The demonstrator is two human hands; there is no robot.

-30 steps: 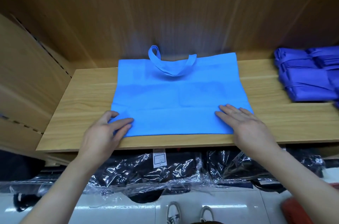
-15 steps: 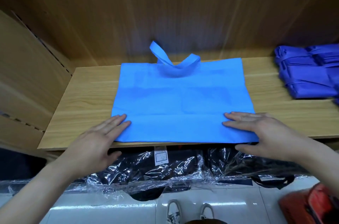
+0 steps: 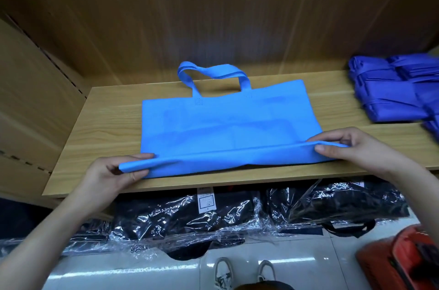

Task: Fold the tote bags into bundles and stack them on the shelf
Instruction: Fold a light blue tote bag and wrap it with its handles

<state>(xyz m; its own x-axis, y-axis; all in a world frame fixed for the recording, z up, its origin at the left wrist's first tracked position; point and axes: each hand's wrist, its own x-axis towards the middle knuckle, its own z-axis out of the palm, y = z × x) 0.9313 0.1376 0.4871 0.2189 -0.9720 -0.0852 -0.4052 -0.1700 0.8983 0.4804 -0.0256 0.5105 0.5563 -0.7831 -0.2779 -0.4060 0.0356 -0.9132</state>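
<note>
A light blue tote bag (image 3: 223, 121) lies flat on the wooden shelf (image 3: 107, 128), its handles pointing toward the back wall. My left hand (image 3: 111, 175) pinches the bag's near left corner between thumb and fingers. My right hand (image 3: 351, 147) pinches the near right corner the same way. The near edge of the bag is lifted off the shelf and starts to fold over toward the back. A pile of folded darker blue tote bags (image 3: 399, 92) sits at the right end of the shelf.
The shelf has a wooden back wall and a side panel (image 3: 31, 109) on the left. Below the shelf lie black items in clear plastic wrap (image 3: 213, 218). A red object (image 3: 403, 261) stands on the floor at the lower right. My shoes (image 3: 244, 273) show at the bottom.
Both hands went from lying flat on the bag's near corners to pinching them, and the near edge has risen off the shelf. The bag has shifted slightly back.
</note>
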